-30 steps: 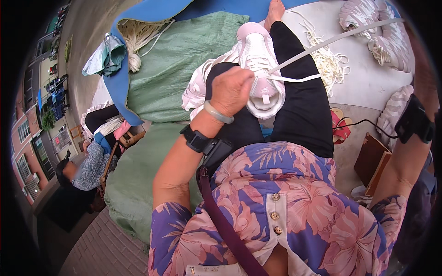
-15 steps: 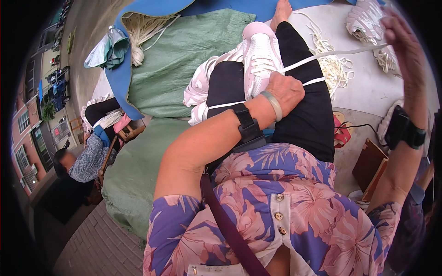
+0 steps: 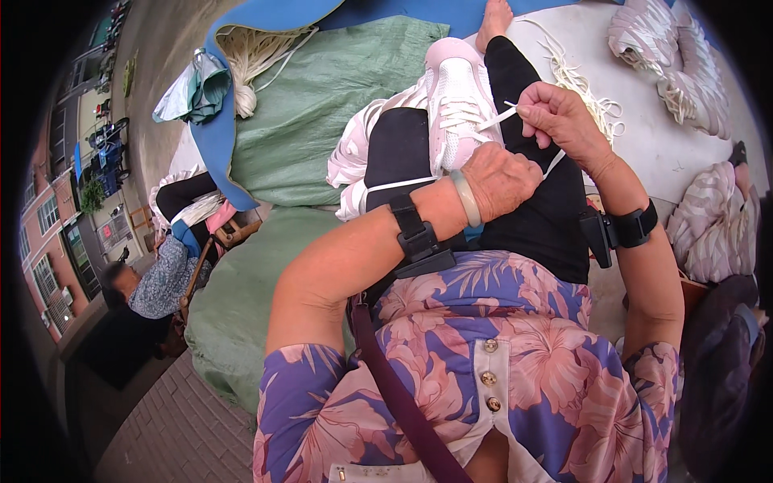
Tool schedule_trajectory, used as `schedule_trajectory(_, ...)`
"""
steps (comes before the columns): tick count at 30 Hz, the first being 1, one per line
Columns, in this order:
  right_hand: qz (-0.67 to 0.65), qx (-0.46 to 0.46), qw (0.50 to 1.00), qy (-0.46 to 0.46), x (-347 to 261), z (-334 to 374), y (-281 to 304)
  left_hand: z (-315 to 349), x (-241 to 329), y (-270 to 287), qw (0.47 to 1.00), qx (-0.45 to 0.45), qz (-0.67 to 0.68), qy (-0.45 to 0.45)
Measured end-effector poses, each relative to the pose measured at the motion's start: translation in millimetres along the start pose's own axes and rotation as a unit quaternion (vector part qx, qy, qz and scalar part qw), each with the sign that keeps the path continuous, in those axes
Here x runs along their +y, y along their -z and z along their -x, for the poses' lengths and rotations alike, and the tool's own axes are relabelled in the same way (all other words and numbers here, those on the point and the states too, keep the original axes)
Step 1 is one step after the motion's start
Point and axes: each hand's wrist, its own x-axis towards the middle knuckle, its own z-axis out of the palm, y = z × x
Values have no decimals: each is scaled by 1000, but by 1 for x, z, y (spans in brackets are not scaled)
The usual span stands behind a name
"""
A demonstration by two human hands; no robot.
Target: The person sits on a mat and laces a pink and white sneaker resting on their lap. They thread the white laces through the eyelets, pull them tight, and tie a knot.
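Observation:
A pink and white sneaker [image 3: 457, 92] lies over my lap, toe pointing away, its front crossed by white laces. My right hand [image 3: 570, 129] pinches a white shoelace [image 3: 501, 118] near its tip, just right of the sneaker. From there the lace runs back to the eyelets. My left hand [image 3: 503, 181] is closed in a loose fist at the sneaker's ankle end; its fingertips are hidden beneath it. Another stretch of white lace [image 3: 555, 163] shows just right of that fist. Beside the sneaker, a bundle of pink and white shoes [image 3: 354, 149] rests by my left leg.
Loose white laces [image 3: 592, 105] lie on a pale sheet to the right. More sneakers [image 3: 684, 68] sit at far right, with a further bundle [image 3: 713, 221] nearer. A green woven sack [image 3: 322, 97] and a blue mat [image 3: 211, 153] spread left. Another person [image 3: 165, 274] sits beyond.
My right hand has come in from the far upper right to beside the sneaker, and the lace stretch between them is much shorter. My left hand stays near the sneaker's ankle end.

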Motion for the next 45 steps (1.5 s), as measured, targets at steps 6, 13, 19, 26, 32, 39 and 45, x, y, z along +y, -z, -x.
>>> schedule_trajectory(6, 3, 10, 1000, 6, 2, -1, 5, -1, 1, -3, 1000, 9, 7, 6)
schedule_trajectory(13, -14, 2, 1000, 0, 7, -2, -2, -1, 3, -8, 1000, 13, 13, 24)
schedule_trajectory(19, -8, -11, 1000, 28, 10, -7, -6, -3, 6, -12, 999, 41, -10, 25)
schedule_trajectory(26, 223, 45, 928, 294, 28, -9, -25, 37, -28, 18, 990, 62, 86, -89)
schedule_trajectory(32, 181, 82, 957, 210, 37, -5, -38, 58, -36, 26, 997, 73, 2, 10)
schedule_trajectory(39, 136, 99, 975, 143, 38, -16, -23, 13, -16, 4, 998, 53, -9, 39)
schedule_trajectory(45, 99, 48, 991, 74, 29, -16, -11, -12, -15, -12, 992, -7, 5, 127)
